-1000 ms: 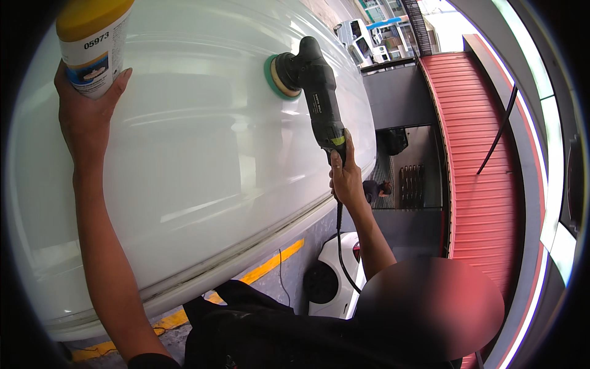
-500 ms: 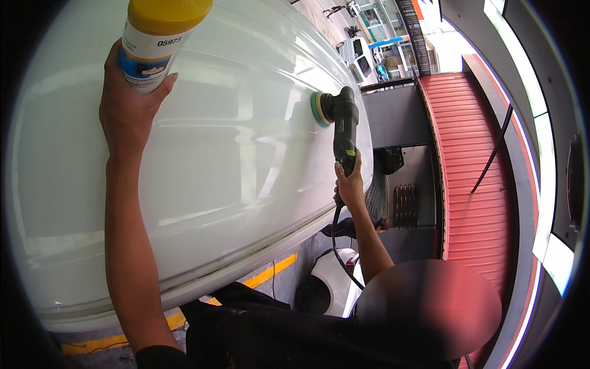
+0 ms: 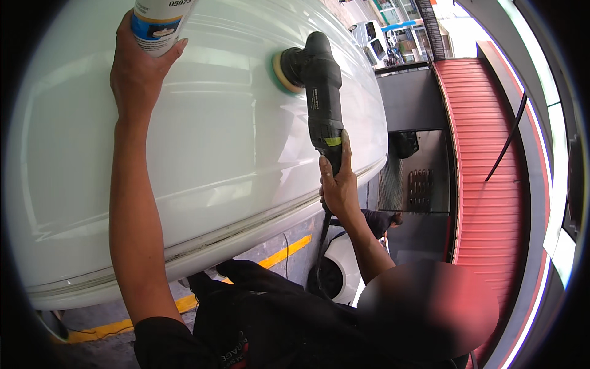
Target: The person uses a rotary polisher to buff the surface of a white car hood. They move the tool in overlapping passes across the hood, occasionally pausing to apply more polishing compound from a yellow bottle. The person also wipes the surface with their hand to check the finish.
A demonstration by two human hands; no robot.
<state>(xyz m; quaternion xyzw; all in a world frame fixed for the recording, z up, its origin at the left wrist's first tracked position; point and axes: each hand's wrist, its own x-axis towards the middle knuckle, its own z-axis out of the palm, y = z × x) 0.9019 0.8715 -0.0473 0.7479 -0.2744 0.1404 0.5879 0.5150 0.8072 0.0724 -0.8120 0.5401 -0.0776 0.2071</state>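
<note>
My left hand [image 3: 140, 77] is wrapped round the lower part of a white plastic bottle [image 3: 158, 29] with a blue picture label. The bottle's top is cut off by the upper edge of the view. In my right hand [image 3: 339, 187] is the rear grip of a black corded polisher [image 3: 324, 101]. Its round pad [image 3: 284, 71], green and cream, faces a large glossy white vehicle panel [image 3: 203, 141]. Whether the pad touches the panel I cannot tell. A black cord [image 3: 322, 246] hangs from the polisher's grip past my right forearm.
A moulded edge [image 3: 203, 243] runs along the panel's near side. Beyond it lie a floor with a yellow line [image 3: 286, 253] and another white car [image 3: 344, 261]. A person in dark clothes [image 3: 375, 219] bends near that car. Red corrugated cladding [image 3: 491, 160] stands at right.
The polisher has moved left and upward across the panel and looks larger. My left hand has risen slightly with the bottle, whose yellow cap has left the view.
</note>
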